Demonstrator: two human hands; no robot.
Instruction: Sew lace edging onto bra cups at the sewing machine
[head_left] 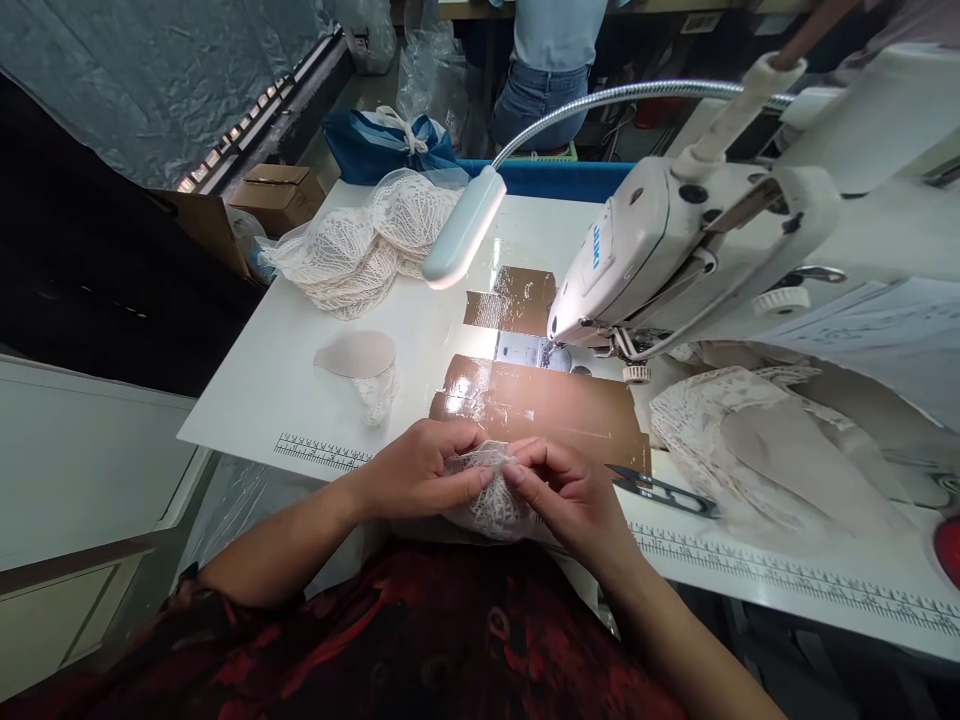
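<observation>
Both hands, left (420, 470) and right (564, 492), are pinching a small cream lace piece (495, 500), aligning its edges. It's hovering over the white surface (262, 400) beside small grey thread snips (664, 490).

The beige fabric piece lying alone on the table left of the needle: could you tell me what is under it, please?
A bit of white lace pokes out from under the beige fabric piece at its right edge. How far the lace runs beneath is hidden.

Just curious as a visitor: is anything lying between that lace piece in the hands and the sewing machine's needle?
Nothing visible. Both hands hold the lace piece at the table edge; only flat brown tape on the table lies before the needle.
</observation>
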